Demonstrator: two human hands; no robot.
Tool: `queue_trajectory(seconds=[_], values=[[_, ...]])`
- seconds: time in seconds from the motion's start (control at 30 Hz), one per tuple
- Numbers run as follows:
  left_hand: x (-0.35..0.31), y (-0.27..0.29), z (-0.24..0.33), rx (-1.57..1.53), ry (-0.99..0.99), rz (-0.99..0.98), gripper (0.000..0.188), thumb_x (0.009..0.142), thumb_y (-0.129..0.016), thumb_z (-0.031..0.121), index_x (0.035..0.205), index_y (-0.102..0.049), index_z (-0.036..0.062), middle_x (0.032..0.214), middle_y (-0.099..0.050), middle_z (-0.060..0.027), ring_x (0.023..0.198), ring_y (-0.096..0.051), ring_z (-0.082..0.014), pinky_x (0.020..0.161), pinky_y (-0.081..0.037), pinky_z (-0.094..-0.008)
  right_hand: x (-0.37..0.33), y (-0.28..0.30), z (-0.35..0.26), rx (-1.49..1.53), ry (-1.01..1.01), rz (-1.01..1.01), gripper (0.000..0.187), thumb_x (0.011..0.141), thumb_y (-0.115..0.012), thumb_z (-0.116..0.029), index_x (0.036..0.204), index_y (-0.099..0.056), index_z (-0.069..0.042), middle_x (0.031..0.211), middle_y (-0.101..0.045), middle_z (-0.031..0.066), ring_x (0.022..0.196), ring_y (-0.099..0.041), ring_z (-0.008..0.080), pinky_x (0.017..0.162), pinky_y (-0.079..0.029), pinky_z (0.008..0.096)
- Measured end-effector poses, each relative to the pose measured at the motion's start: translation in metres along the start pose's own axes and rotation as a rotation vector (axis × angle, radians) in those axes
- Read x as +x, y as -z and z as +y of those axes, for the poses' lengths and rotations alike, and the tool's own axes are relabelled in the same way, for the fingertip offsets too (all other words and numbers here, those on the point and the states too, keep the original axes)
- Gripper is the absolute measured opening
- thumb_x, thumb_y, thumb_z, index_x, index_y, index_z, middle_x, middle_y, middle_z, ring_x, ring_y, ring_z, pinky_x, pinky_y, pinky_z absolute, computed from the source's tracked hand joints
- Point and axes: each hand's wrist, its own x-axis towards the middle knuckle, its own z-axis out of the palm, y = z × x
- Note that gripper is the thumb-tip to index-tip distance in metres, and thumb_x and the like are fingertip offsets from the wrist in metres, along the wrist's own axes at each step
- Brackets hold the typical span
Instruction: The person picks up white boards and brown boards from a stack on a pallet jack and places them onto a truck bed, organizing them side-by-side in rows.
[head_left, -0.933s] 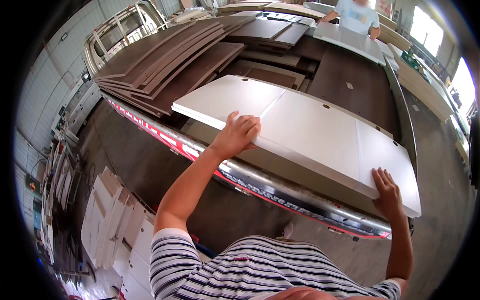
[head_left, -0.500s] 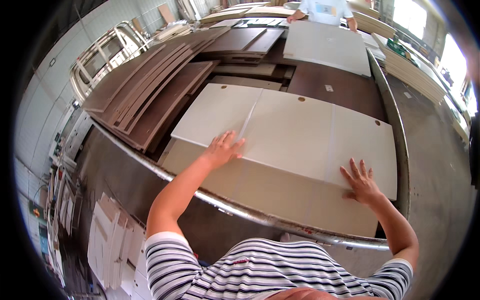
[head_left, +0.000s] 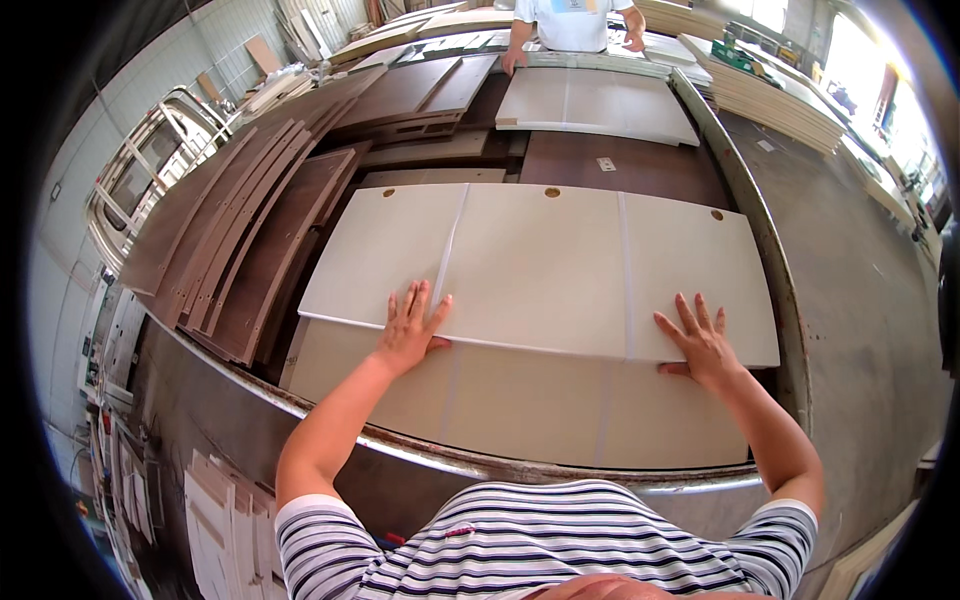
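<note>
- While both your hands lie on the long, flat, white board (head_left: 540, 270), the step seems to be setting it in place over the pale cream board (head_left: 530, 405) below.
- Your left hand (head_left: 405, 335) is open on top at the near edge, fingers a little apart, thumb low by that edge.
- Your right hand (head_left: 705, 345) is open too, fingers spread wide, nearer the right end. Neither hand is closed round anything; I can't tell how hard they push.
- The white board lies inside the long metal rim (head_left: 440, 461), set back from it, so a wide strip of cream board shows.
- A next push would call for flat palms and the same force from both hands, to keep it straight.
- It looks smooth, with thin, see-through bands (head_left: 626, 270) across it and small, round, brown spots (head_left: 552, 192) along its far side.
- To your left, dark brown boards (head_left: 270, 190) with thin edges lie fanned out.
</note>
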Motion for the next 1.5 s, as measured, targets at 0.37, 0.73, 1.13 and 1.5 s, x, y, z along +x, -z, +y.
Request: queue_trajectory(seconds=[0.37, 0.73, 1.13, 1.5], values=[[0.109, -0.041, -0.028, -0.033, 0.112, -0.006, 0.070, 0.090, -0.057, 0.045, 0.150, -0.026, 0.0275, 0.152, -0.027, -0.0205, 0.142, -0.027, -0.0341, 0.104, -0.026, -0.0664, 0.084, -0.017, 0.047, 0.047, -0.164, 0.119, 0.079, 0.079, -0.058, -0.055, 0.149, -0.025, -0.037, 0.157, -0.022, 0.0115, 0.144, -0.017, 0.0394, 0.109, -0.018, 0.0687], [0.182, -0.060, -0.049, -0.138, 0.145, -0.063, 0.056, 0.095, -0.048, 0.047, 0.145, -0.032, 0.0297, 0.151, -0.029, -0.0191, 0.142, -0.027, -0.0311, 0.107, -0.020, -0.0671, 0.139, -0.006, 0.083, 0.075, -0.227, 0.087, 0.068, 0.088, -0.058, -0.048, 0.148, -0.028, -0.038, 0.156, -0.025, 0.0077, 0.145, -0.018, 0.0341, 0.111, -0.016, 0.0666], [0.228, -0.081, -0.046, -0.014, 0.184, -0.009, 0.054, 0.095, -0.047, 0.048, 0.144, -0.034, 0.0289, 0.148, -0.036, -0.0172, 0.139, -0.034, -0.0318, 0.103, -0.028, -0.0652, 0.176, -0.019, 0.120, 0.037, -0.244, 0.168, 0.067, 0.087, -0.055, -0.055, 0.147, -0.030, -0.041, 0.156, -0.026, 0.0039, 0.145, -0.020, 0.0298, 0.111, -0.018, 0.0669], [0.231, -0.125, -0.045, -0.101, 0.169, 0.192, 0.037, 0.095, -0.049, 0.044, 0.126, -0.056, 0.0245, 0.129, -0.054, -0.0177, 0.123, -0.049, -0.0358, 0.097, -0.040, -0.0535, 0.236, -0.053, 0.127, 0.180, -0.474, 0.006, 0.066, 0.094, -0.023, -0.067, 0.152, -0.017, -0.036, 0.161, -0.005, 0.0041, 0.148, -0.002, 0.0304, 0.112, -0.003, 0.0659]])
